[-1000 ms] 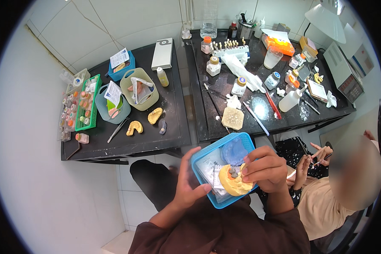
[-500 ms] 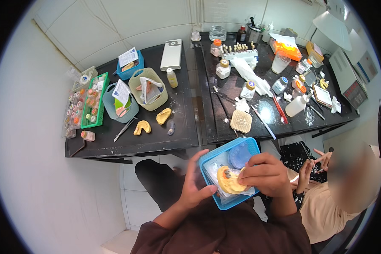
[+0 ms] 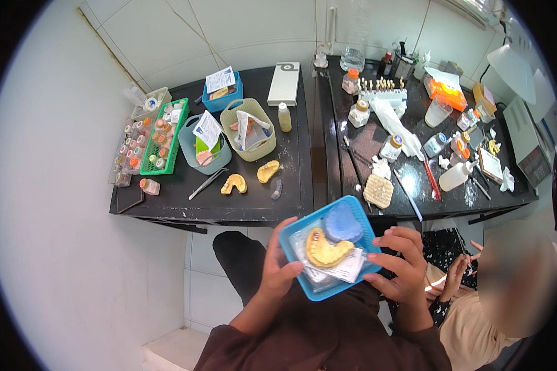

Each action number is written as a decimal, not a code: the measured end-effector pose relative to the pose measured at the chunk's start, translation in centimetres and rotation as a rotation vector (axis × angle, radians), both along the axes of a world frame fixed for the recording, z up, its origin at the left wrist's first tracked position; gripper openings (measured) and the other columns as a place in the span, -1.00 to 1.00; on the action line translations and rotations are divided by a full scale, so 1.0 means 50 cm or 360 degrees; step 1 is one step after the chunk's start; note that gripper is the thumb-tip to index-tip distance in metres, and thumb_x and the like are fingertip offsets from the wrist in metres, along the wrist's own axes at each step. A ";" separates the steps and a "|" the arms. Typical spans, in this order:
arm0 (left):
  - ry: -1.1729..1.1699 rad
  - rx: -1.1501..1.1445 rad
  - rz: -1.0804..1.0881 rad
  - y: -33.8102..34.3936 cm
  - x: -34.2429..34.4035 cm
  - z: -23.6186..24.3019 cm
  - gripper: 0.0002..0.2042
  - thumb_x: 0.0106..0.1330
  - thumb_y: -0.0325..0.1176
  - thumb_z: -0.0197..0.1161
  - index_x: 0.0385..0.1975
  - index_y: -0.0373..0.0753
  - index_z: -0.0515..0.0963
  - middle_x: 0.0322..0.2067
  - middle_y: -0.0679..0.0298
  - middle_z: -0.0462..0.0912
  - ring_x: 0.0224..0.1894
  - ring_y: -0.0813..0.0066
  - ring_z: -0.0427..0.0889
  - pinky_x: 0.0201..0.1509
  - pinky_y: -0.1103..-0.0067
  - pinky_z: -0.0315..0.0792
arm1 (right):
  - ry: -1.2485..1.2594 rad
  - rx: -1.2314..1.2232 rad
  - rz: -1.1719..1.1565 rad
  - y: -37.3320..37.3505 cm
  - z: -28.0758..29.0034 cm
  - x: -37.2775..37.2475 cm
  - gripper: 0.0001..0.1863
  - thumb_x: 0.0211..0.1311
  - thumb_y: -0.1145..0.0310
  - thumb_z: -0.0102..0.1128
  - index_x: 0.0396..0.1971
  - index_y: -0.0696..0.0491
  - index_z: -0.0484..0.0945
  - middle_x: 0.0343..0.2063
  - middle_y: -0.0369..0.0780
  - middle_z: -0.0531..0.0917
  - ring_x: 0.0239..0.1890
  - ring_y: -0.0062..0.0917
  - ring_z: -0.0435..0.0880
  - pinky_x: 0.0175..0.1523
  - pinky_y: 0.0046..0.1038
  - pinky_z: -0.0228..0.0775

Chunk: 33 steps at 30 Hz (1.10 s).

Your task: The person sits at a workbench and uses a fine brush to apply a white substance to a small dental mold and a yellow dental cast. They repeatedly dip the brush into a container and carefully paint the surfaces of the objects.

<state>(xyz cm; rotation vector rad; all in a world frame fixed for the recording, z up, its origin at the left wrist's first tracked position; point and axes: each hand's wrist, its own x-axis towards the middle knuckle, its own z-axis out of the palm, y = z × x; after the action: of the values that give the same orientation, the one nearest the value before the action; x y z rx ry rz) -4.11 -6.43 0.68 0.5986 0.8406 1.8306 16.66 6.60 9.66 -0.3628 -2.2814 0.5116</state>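
My left hand (image 3: pixel 277 272) grips the left side of a small blue plastic basket (image 3: pixel 367 224), its thumb over the rim, holding it tilted above my lap. Inside lie a yellow horseshoe-shaped dental cast (image 3: pixel 320 252) with a few grey teeth at one end, a blue dental impression (image 3: pixel 343 224), and printed papers in clear plastic (image 3: pixel 345 272). At the basket's right rim is my right hand (image 3: pixel 403 266), fingers spread and fingertips at the edge, holding nothing from inside. Whether those fingertips press on the rim is hard to tell.
On the left black table (image 3: pixel 297 179) are yellow casts (image 3: pixel 234 184), tweezers (image 3: pixel 208 183), baskets and a green tray of jars (image 3: pixel 179 133). The right table holds bottles, a tooth shade guide (image 3: pixel 382 96) and brushes. Another person (image 3: pixel 476 309) sits close at my right.
My right hand has let go of the yellow cast, which now lies in the basket, and moved to the right rim. The whole view has shifted, the tables appearing farther right.
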 end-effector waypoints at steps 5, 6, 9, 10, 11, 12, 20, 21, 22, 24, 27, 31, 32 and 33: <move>0.0038 -0.0004 0.0285 0.002 -0.074 0.014 -0.17 0.08 -0.21 0.38 0.34 -0.36 0.12 0.25 0.03 0.36 0.32 0.22 0.37 0.42 0.34 0.22 | 0.0258 -0.0318 -0.0070 -0.006 -0.069 0.010 -0.67 -0.03 0.32 0.49 -0.23 0.06 0.67 -0.16 -0.15 0.65 -0.13 -0.25 0.59 -0.05 -0.31 0.46; 0.0031 0.0023 0.0375 0.006 -0.087 0.026 -0.18 0.10 -0.22 0.38 0.33 -0.36 0.13 0.25 0.05 0.36 0.32 0.21 0.37 0.41 0.33 0.23 | 0.0276 -0.0332 -0.0064 -0.007 -0.074 0.007 -0.69 -0.02 0.39 0.47 -0.22 0.07 0.66 -0.20 -0.16 0.66 -0.18 -0.28 0.62 -0.09 -0.34 0.48; 0.0139 0.0100 0.0574 0.031 -0.142 0.074 -0.21 0.14 -0.24 0.36 0.35 -0.34 0.12 0.26 0.06 0.35 0.32 0.20 0.38 0.41 0.32 0.26 | 0.0221 -0.0509 0.0088 -0.014 -0.105 0.002 -0.69 -0.04 0.44 0.48 -0.22 0.07 0.66 -0.24 -0.17 0.68 -0.22 -0.32 0.65 -0.13 -0.37 0.50; 0.0178 0.0124 0.0605 0.050 -0.160 0.099 -0.19 0.14 -0.23 0.38 0.37 -0.32 0.10 0.27 0.07 0.34 0.33 0.18 0.37 0.41 0.31 0.26 | 0.0190 -0.0545 0.0118 -0.017 -0.108 -0.001 -0.69 -0.06 0.47 0.48 -0.23 0.07 0.68 -0.28 -0.18 0.69 -0.27 -0.35 0.68 -0.16 -0.40 0.53; 0.0206 0.0145 0.0652 0.066 -0.177 0.121 -0.21 0.19 -0.23 0.35 0.37 -0.31 0.09 0.29 0.05 0.32 0.32 0.17 0.39 0.38 0.30 0.32 | 0.0112 -0.0612 0.0154 -0.024 -0.116 0.000 -0.70 -0.05 0.45 0.49 -0.23 0.07 0.69 -0.29 -0.18 0.69 -0.27 -0.35 0.69 -0.15 -0.40 0.54; 0.0238 0.0172 0.0645 0.088 -0.195 0.144 -0.23 0.22 -0.22 0.32 0.38 -0.29 0.09 0.29 0.04 0.33 0.31 0.18 0.41 0.33 0.28 0.38 | 0.0044 -0.0667 0.0197 -0.029 -0.126 0.001 -0.71 -0.02 0.42 0.48 -0.22 0.06 0.70 -0.29 -0.19 0.70 -0.28 -0.35 0.69 -0.14 -0.40 0.55; 0.0227 -0.0134 0.0520 0.339 -0.421 0.202 -0.38 0.23 -0.12 0.29 0.25 -0.19 0.25 0.16 0.11 0.44 0.13 0.14 0.53 0.10 0.08 0.51 | -0.0295 -0.0800 0.0468 -0.030 -0.200 -0.005 -0.80 0.17 0.27 0.38 -0.21 -0.05 0.68 -0.29 -0.30 0.70 -0.25 -0.38 0.69 -0.14 -0.41 0.55; 0.0175 -0.0194 0.0524 0.380 -0.432 0.203 -0.37 0.21 -0.13 0.28 0.25 -0.21 0.25 0.17 0.08 0.44 0.15 0.10 0.51 0.15 0.04 0.46 | -0.0311 -0.0823 0.0480 -0.028 -0.206 -0.002 -0.80 0.17 0.27 0.38 -0.21 -0.04 0.68 -0.29 -0.30 0.70 -0.24 -0.38 0.69 -0.14 -0.41 0.56; 0.0121 -0.0247 0.0518 0.423 -0.447 0.201 -0.36 0.19 -0.13 0.27 0.25 -0.23 0.25 0.18 0.05 0.43 0.17 0.07 0.50 0.20 0.00 0.41 | -0.0326 -0.0840 0.0481 -0.025 -0.213 0.000 -0.80 0.17 0.27 0.38 -0.21 -0.04 0.69 -0.29 -0.30 0.70 -0.24 -0.38 0.69 -0.14 -0.41 0.56; 0.0086 -0.0363 0.0455 0.503 -0.482 0.192 -0.34 0.15 -0.15 0.25 0.25 -0.24 0.25 0.19 0.01 0.41 0.20 0.02 0.47 0.28 -0.04 0.30 | -0.0320 -0.0881 0.0477 -0.016 -0.228 0.009 -0.80 0.18 0.26 0.38 -0.22 -0.04 0.69 -0.28 -0.29 0.71 -0.22 -0.38 0.70 -0.13 -0.40 0.56; 0.0024 -0.0491 0.0381 0.618 -0.540 0.164 -0.34 0.11 -0.20 0.10 0.28 -0.28 0.23 0.22 -0.05 0.39 0.23 -0.05 0.44 0.32 -0.05 0.24 | -0.0303 -0.0924 0.0416 -0.003 -0.242 0.023 -0.80 0.17 0.26 0.38 -0.22 -0.04 0.69 -0.27 -0.29 0.71 -0.21 -0.38 0.70 -0.12 -0.40 0.56; -0.0084 -0.0556 0.0317 0.697 -0.568 0.142 -0.30 0.06 -0.26 0.00 0.31 -0.32 0.18 0.27 -0.12 0.32 0.27 -0.15 0.38 0.32 -0.15 0.20 | -0.0367 -0.1064 0.0356 0.019 -0.269 0.036 -0.77 0.21 0.24 0.36 -0.17 -0.05 0.69 -0.27 -0.29 0.71 -0.20 -0.37 0.70 -0.10 -0.40 0.56; -0.0095 -0.0557 0.0302 0.712 -0.578 0.129 -0.29 0.06 -0.27 0.00 0.32 -0.31 0.16 0.29 -0.13 0.28 0.29 -0.19 0.35 0.33 -0.18 0.16 | -0.0356 -0.1115 0.0335 0.023 -0.270 0.036 -0.77 0.19 0.27 0.39 -0.18 0.01 0.71 -0.28 -0.24 0.72 -0.21 -0.38 0.71 -0.09 -0.42 0.55; -0.0106 -0.0558 0.0290 0.726 -0.591 0.120 -0.28 0.06 -0.29 0.00 0.34 -0.31 0.14 0.31 -0.15 0.25 0.31 -0.22 0.32 0.35 -0.21 0.12 | -0.0360 -0.1169 0.0334 0.031 -0.270 0.034 -0.77 0.20 0.26 0.39 -0.18 0.02 0.71 -0.28 -0.24 0.72 -0.21 -0.39 0.71 -0.09 -0.42 0.56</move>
<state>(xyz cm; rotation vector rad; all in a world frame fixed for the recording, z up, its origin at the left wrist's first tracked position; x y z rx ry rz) -33.65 29.88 6.69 0.2433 1.1689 1.7952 18.36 8.16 -3.83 -0.5568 -2.2824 1.4890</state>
